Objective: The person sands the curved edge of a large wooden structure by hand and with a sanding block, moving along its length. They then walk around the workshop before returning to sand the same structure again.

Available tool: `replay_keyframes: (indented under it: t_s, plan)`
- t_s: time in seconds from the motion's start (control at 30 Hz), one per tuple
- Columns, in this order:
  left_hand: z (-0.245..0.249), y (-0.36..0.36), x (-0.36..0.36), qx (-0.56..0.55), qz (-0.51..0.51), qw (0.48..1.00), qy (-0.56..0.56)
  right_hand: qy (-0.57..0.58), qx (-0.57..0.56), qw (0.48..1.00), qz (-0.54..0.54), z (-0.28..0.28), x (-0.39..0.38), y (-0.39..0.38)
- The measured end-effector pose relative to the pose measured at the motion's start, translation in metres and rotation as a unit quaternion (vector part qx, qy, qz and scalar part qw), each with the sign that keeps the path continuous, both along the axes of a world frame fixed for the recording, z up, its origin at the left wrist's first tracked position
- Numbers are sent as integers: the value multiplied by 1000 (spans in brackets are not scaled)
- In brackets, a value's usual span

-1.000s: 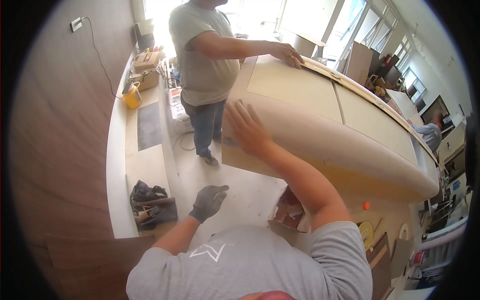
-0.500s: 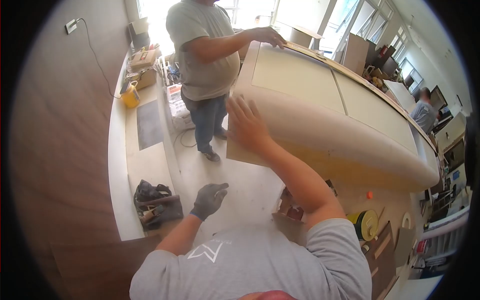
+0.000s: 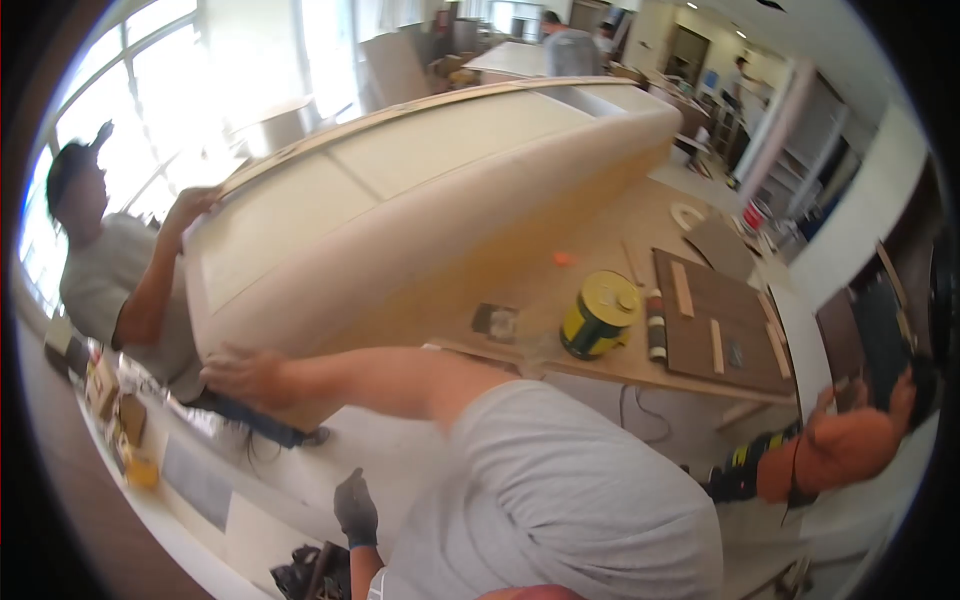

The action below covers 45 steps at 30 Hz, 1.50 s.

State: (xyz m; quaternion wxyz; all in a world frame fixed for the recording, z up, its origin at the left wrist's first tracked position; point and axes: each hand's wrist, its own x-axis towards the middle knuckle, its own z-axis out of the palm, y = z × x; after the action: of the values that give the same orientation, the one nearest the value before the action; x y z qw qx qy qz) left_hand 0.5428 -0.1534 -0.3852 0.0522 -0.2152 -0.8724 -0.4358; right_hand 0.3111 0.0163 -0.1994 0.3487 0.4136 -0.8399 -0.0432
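A large cream wooden furniture piece [image 3: 400, 235] with a rounded long edge lies across a workbench. My right hand [image 3: 245, 378], bare and slightly blurred, rests with fingers outstretched against its near left corner. My left hand [image 3: 357, 510] wears a dark glove and hangs low over the floor, apart from the piece. Its fingers look curled together, with nothing visible in them. A co-worker [image 3: 125, 270] in a cap stands at the left end, one hand on the piece's upper edge.
On the wooden workbench [image 3: 540, 285] stand a yellow-and-black can [image 3: 600, 315] and a brown board [image 3: 715, 335] with wood strips. Another person in orange [image 3: 830, 450] bends at the right. A black tool bag [image 3: 310, 572] lies below my left hand.
My view has swung right, bringing the bench, can and person in orange into fuller sight. My right hand stays at the piece's corner; my gloved left hand still hangs low.
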Motion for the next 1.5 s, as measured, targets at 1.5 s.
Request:
replay_keyframes:
  t_s: [1.5]
  plan:
    - [-139,608,328,-484,-766,399,142,-384,-475,99,-786,-370,1129,181]
